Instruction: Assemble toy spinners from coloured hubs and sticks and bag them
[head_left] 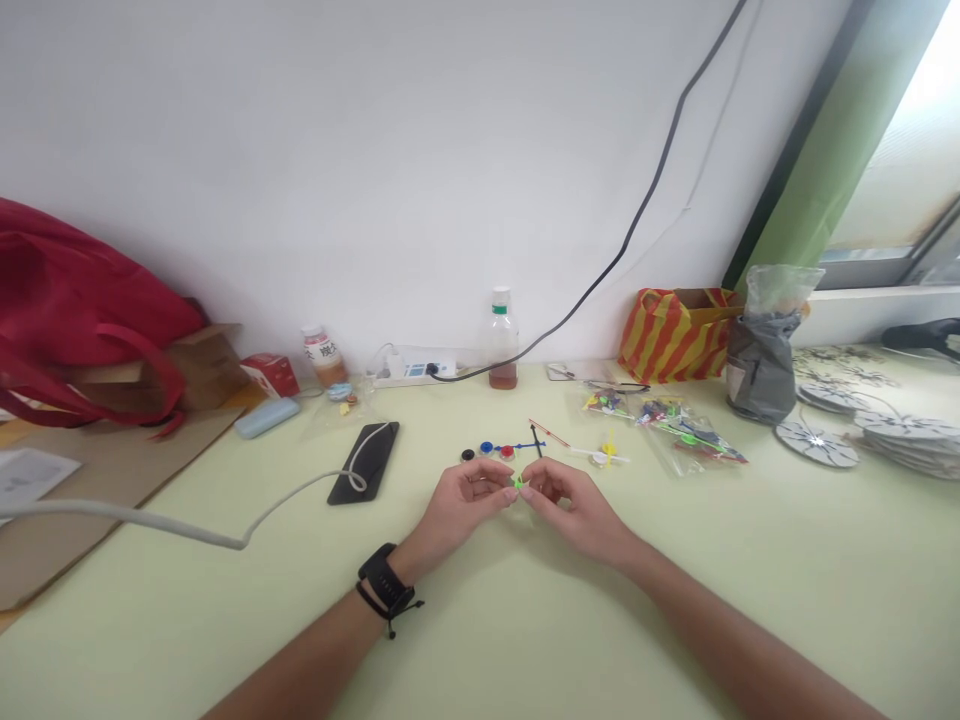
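Note:
A small green plastic piece (518, 482) is pinched between the fingertips of both hands, just above the table. My left hand (474, 492), with a black watch on its wrist, closes on it from the left; my right hand (568, 500) does so from the right. The fingers hide much of the piece. Just beyond lie a black disc (467, 455), a blue disc (487, 448) and a red disc (507, 453), with thin blue, black and red sticks by them. To the right of these are a white disc (598, 459) and a yellow piece (610, 446).
Plastic bags of coloured parts (694, 437) lie at the right, near a striped bag (675, 335) and stacked patterned discs (911, 440). A black phone (364, 463) rests at the left under a pale cable (285, 507). Behind stand a bottle (503, 345) and a power strip (416, 366).

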